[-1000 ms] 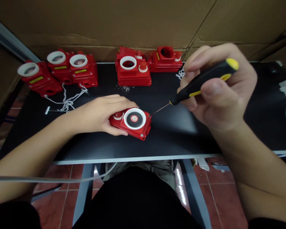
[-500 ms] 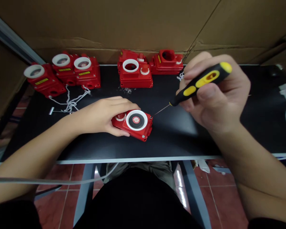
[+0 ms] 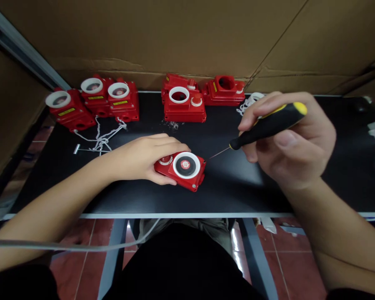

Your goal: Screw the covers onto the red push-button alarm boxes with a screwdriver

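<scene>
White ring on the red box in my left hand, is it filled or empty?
Filled: a black disc bearing a red-and-white emblem sits inside the white ring.

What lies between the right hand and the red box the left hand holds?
The screwdriver's handle nose and thin shaft, above black tabletop, in the head view.

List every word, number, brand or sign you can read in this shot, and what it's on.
None can be read as words or numbers.
Yellow labels on three left-hand boxes: too small and blurred.
Yellow label on the back right box: same.
Red disc on the held box: pale star-like sign; any lettering too small.
Screwdriver: no lettering visible.
</scene>
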`<move>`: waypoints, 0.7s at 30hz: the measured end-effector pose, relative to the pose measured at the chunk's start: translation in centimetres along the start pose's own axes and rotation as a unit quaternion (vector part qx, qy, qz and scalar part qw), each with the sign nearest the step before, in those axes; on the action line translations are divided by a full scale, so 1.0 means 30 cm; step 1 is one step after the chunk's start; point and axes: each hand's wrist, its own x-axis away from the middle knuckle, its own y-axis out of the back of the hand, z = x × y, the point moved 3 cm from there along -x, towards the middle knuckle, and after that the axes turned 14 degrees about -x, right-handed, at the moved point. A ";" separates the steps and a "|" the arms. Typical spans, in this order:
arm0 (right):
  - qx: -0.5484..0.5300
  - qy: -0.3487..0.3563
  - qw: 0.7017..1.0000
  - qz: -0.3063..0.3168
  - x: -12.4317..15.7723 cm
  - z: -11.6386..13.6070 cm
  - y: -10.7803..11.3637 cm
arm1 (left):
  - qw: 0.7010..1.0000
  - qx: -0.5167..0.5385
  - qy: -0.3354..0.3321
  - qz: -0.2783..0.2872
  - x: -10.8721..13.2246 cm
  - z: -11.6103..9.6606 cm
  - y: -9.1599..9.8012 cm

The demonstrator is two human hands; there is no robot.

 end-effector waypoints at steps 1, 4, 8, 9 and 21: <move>-0.002 -0.001 1.000 -0.002 0.001 -0.002 -0.002 | 1.000 0.003 0.001 0.000 -0.001 0.000 0.000; 0.008 0.023 1.000 0.004 0.001 -0.011 -0.002 | 1.000 0.013 0.009 0.001 -0.004 0.001 -0.003; 0.037 0.047 0.998 0.020 -0.004 -0.025 0.009 | 1.000 0.015 0.013 0.005 -0.003 0.000 -0.007; 0.041 0.043 0.998 0.017 -0.006 -0.028 0.013 | 1.000 0.016 0.014 0.005 -0.003 0.001 -0.007; 0.005 0.032 0.999 -0.008 -0.015 -0.029 0.022 | 1.000 0.009 0.000 -0.004 0.003 0.005 -0.012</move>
